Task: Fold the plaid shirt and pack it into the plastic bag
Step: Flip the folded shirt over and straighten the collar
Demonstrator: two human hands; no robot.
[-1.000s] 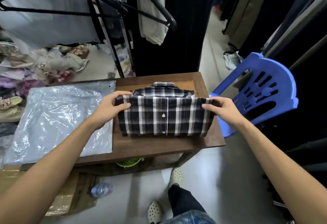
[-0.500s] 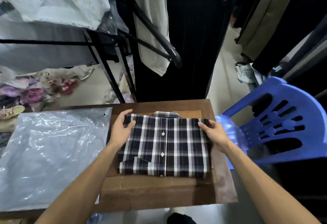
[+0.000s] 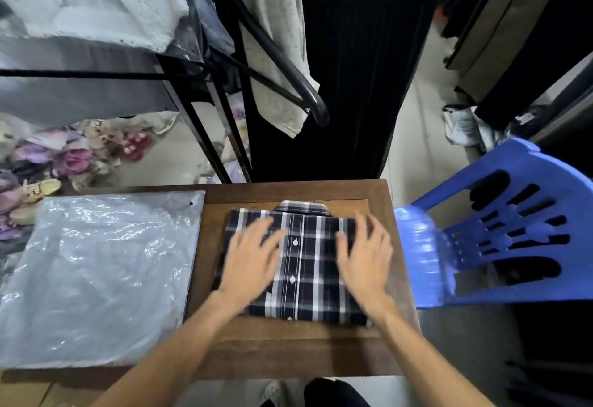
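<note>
left hand (image 3: 253, 262) motion-blurred, right hand (image 3: 364, 255) motion-blurred

Your two forearms are bare to the bottom edge of the view, with no sleeve, watch or ring showing. Your left hand (image 3: 253, 262) and right hand (image 3: 364, 259) are blurred, so finer detail is lost. Below the table edge, a dark trouser leg (image 3: 333, 393) and a pale perforated clog-style shoe (image 3: 272, 390) show.
</note>
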